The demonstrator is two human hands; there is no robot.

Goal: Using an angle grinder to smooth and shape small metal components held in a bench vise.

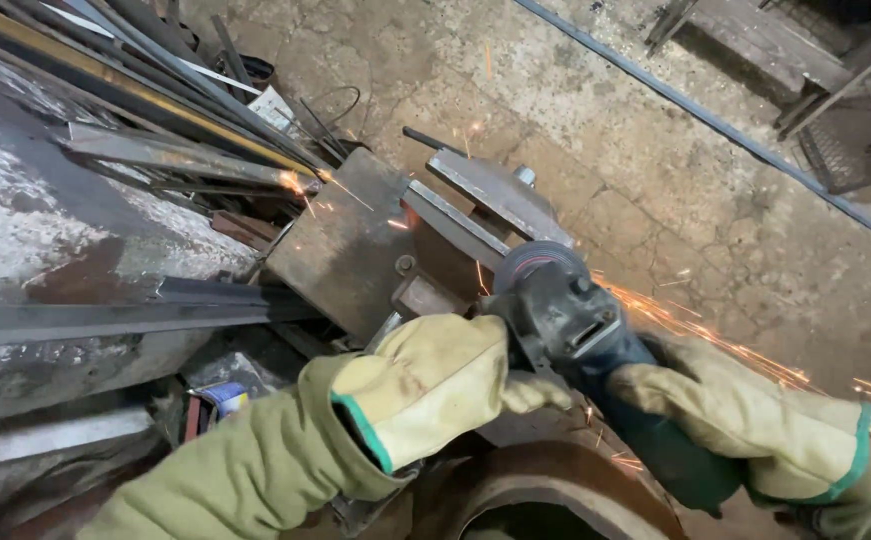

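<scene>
Both hands wear thick yellowish work gloves with green cuffs and grip an angle grinder (566, 320) between them. The left hand (436, 380) is clenched around the front of the tool, just beside its grey head, with a long padded green sleeve (246, 470) running back from the cuff. The right hand (746, 410) is wrapped around the dark green rear body of the grinder, lower and to the right.

The grinder's disc (536, 262) sits at the top of the tool, pressed against the edge of a flat steel plate (486, 200) that lies across a rusty metal block (351, 240). Sparks (716, 335) stream away to the right over the cracked concrete floor (656, 150), and a few more scatter near the upper left corner of the block.

To the left, long steel bars and angle pieces (136, 90) lie piled on a worn, stained surface. A curved rusty ring (556, 490) shows just below the hands. A long thin rod (726, 130) lies diagonally across the floor at upper right, near a metal frame with a wire grid (856, 120).
</scene>
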